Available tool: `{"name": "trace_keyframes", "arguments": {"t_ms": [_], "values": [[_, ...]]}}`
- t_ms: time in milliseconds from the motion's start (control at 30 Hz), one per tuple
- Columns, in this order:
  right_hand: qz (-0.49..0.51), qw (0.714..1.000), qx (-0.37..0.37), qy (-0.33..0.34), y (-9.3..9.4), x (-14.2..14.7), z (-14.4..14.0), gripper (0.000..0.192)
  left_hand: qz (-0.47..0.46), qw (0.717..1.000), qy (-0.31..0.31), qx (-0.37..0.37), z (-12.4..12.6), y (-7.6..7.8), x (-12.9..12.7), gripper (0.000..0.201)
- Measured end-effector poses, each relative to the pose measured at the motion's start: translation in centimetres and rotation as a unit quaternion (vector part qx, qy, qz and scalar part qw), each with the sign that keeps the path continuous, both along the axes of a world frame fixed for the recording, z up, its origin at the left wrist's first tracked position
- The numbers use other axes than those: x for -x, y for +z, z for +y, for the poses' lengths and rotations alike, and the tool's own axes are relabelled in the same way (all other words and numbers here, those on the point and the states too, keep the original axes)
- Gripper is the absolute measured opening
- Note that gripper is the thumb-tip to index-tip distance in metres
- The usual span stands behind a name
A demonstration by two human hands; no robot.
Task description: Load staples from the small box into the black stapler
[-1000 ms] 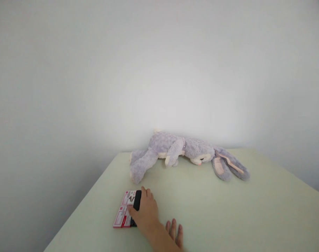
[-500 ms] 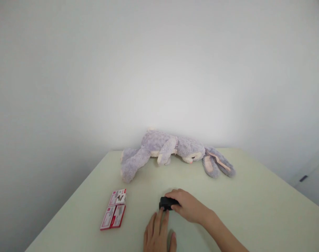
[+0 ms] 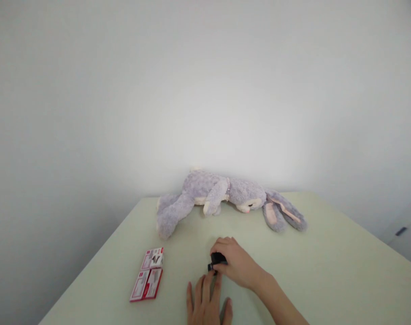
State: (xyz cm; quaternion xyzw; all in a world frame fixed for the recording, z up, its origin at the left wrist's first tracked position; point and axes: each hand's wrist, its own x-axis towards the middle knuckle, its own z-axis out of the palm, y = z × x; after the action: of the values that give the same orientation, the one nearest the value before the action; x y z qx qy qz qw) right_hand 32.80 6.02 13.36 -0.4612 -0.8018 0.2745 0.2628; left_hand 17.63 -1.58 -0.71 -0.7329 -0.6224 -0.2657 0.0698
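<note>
A small black stapler point(image 3: 219, 258) lies on the table in front of me, partly hidden by my fingers. My right hand point(image 3: 237, 264) is closed around it from the right, the thumb on the near side and the fingers over the far side. Below it, my left hand point(image 3: 205, 300) rests palm down with its fingers spread. Two of its fingertips reach the near edge of the stapler, where a lower black part juts out to the left.
Left of my hands lie small red and white boxes point(image 3: 147, 285), one with a stapler picture. A grey plush rabbit point(image 3: 205, 187) lies on its side at the table's back edge, against the white wall point(image 3: 205, 90). The table point(image 3: 327, 253) is pale green.
My right hand has shifted slightly left and curled further over the stapler, which now looks tilted or parted. The left hand's fingers have spread wider. The view has moved slightly.
</note>
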Motion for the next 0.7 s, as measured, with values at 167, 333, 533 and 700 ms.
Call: {"name": "trace_keyframes", "arguments": {"t_ms": [167, 333, 533, 700], "values": [[0.224, 0.968, 0.058, -0.093, -1.1, -5.5, -1.8, 0.027, 0.002, 1.000, 0.004, 0.004, 0.3, -0.3, 0.3, 0.062], [0.425, 0.854, 0.165, -0.251, -6.2, -7.7, -3.8, 0.057, 0.026, 1.000, 0.007, 0.007, 0.2, -0.7, 0.0, 0.060], [0.498, 0.778, 0.163, -0.346, -8.4, -6.9, -5.1, 0.083, -0.014, 1.000, -0.013, -0.021, 0.6, 1.3, 4.4, 0.039], [0.385, 0.779, -0.006, -0.496, -7.5, -6.1, -6.9, 0.075, -0.003, 0.975, 0.218, -0.047, 0.3, 3.9, 12.7, 0.046]]}}
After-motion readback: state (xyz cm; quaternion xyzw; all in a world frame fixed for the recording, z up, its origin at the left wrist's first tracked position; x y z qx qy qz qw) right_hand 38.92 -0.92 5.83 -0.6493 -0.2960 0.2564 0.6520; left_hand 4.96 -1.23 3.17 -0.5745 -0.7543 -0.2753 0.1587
